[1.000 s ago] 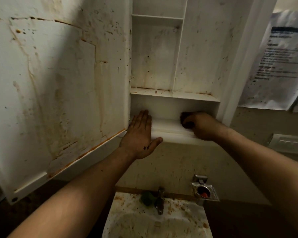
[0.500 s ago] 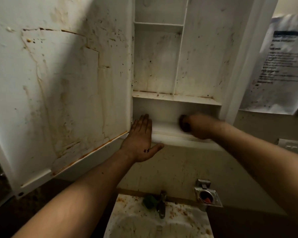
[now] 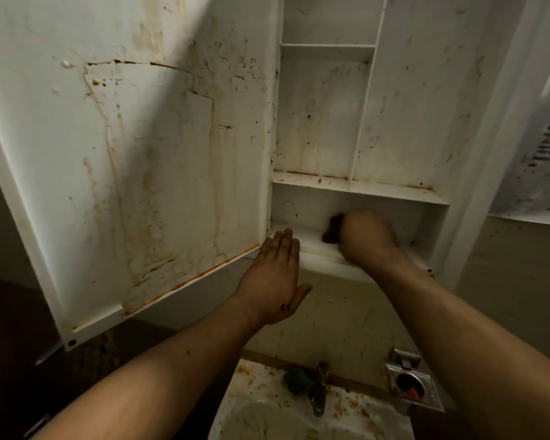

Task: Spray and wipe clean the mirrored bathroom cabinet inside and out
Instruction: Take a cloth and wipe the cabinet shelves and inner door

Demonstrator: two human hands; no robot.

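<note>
Our right grip (image 3: pixel 367 241) clenches a dark wad (image 3: pixel 332 230) on the cabinet (image 3: pixel 410 106) bottom shelf (image 3: pixel 311 243), our left grip (image 3: pixel 275 281) flat, released, against its edge.

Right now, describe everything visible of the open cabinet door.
The cabinet door stands swung open leftward, inner face toward the camera. It looks like white painted board, cracked and peeling, streaked brown, speckled dark, with an orange-brown line along its bottom edge and a fastener at the lower outer corner. The left hand, fingers straight, lies by its lower hinge corner; contact unclear.
</note>
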